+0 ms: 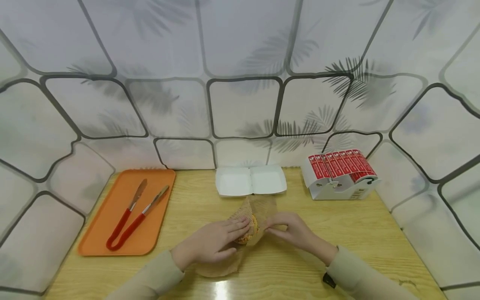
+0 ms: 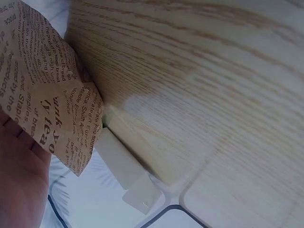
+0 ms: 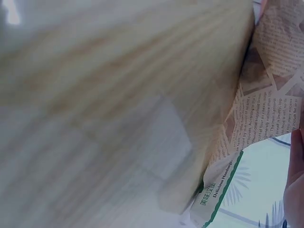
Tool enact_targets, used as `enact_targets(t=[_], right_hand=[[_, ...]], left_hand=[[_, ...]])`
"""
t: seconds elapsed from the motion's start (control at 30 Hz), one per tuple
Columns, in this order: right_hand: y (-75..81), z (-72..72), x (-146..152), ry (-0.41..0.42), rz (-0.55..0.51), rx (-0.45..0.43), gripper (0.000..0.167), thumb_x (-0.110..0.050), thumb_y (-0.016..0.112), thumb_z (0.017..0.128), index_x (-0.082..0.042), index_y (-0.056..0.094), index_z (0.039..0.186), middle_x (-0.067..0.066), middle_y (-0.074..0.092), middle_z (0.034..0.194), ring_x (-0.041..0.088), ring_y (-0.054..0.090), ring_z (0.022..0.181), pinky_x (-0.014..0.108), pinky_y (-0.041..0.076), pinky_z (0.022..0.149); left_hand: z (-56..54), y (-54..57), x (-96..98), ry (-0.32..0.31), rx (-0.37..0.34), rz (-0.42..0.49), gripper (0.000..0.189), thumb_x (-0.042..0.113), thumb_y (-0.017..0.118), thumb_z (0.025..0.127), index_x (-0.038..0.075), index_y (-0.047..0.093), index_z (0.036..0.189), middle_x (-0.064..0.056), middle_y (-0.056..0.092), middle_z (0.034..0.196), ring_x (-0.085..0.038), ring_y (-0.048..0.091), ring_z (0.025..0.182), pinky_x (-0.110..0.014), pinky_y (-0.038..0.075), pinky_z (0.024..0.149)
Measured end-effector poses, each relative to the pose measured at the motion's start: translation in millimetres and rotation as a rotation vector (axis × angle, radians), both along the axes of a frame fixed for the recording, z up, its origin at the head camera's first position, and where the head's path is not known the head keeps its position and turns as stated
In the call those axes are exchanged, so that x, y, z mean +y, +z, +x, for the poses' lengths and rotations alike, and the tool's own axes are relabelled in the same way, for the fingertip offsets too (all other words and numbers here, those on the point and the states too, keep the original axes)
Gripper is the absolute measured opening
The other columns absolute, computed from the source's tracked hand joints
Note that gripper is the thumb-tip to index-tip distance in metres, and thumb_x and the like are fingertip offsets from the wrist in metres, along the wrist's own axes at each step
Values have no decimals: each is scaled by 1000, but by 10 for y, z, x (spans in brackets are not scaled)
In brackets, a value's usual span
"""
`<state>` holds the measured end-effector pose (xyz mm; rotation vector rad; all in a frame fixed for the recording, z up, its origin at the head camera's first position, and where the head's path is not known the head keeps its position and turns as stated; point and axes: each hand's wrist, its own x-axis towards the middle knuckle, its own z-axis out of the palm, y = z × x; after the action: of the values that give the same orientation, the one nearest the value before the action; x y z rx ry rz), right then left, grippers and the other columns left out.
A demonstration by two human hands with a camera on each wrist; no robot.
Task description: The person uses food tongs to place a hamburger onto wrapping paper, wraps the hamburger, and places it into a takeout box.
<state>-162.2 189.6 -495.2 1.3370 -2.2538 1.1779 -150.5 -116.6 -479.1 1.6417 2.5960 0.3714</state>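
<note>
1. The burger [image 1: 245,238] sat near the front middle of the table [image 1: 195,200], partly covered by paper [image 1: 263,205]; only a speckled, golden curve of it showed between the hands. I judged it light, soft and easily squashed, with layers that could slide, so a broad, gentle hold round its sides looked safer than a hard squeeze from above.
2. The paper, brown and printed with text, stood up in loose folds on both sides of the burger, with one flap spread toward the person. It looked thin, crisp and springy, likely to tear if tugged; its free edges and corners offered the best places to pinch. Whether it was greasy or slippery, I could not tell.
3. The left hand [image 1: 218,238] lay palm down over the paper's left side, its fingers fairly straight and close together, the thumb apart, resting on the wrapped burger.
4. The right hand [image 1: 290,228] pinched the paper's right edge between thumb and forefinger.
5. Just beyond the paper was an open white box [image 1: 268,181], its two halves side by side; whether they touched was unclear.
6. Farther out, tongs [image 1: 138,221] with red handles lay on an orange tray [image 1: 150,237] at left, and red packets [image 1: 339,164] filled a white stand [image 1: 320,194] at right.
</note>
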Motion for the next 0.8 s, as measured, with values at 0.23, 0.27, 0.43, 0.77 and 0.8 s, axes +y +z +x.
enact_targets(t=[0.23,0.27,0.43,0.77,0.8], right_hand=[[22,-187,-173,-44,19,-23,19,8,85,80,-3,81,96,10,83,93,22,79,83,25,66,82],[22,-213,-195,-44,24,-30,18,7,85,81,-3,81,96,10,83,93,22,79,83,26,66,81],[21,-321,-294,-51,71,-118,12,2,82,87,-3,81,98,10,83,96,24,80,88,32,67,85],[31,-390,-383,-107,171,-256,7,-10,77,96,-5,82,99,8,83,97,21,79,89,34,66,85],[31,-396,-389,-103,171,-254,7,-10,77,96,-5,82,99,7,83,97,21,79,89,33,66,85]], left_hand=[[-6,8,-6,10,3,16,60,34,49,107,0,49,156,-16,44,167,-29,48,153,-42,42,127],[-8,10,-7,13,7,14,59,34,49,107,-1,51,155,-17,46,165,-30,50,152,-42,43,126],[-18,-6,-3,24,4,23,47,31,51,106,3,66,141,-17,62,152,-31,60,142,-44,49,121],[-8,-3,-22,34,23,32,45,30,52,106,2,67,138,-20,63,149,-33,61,140,-44,50,121],[-6,-2,-30,37,26,41,46,30,53,106,1,66,139,-20,63,150,-33,61,141,-44,50,121]])
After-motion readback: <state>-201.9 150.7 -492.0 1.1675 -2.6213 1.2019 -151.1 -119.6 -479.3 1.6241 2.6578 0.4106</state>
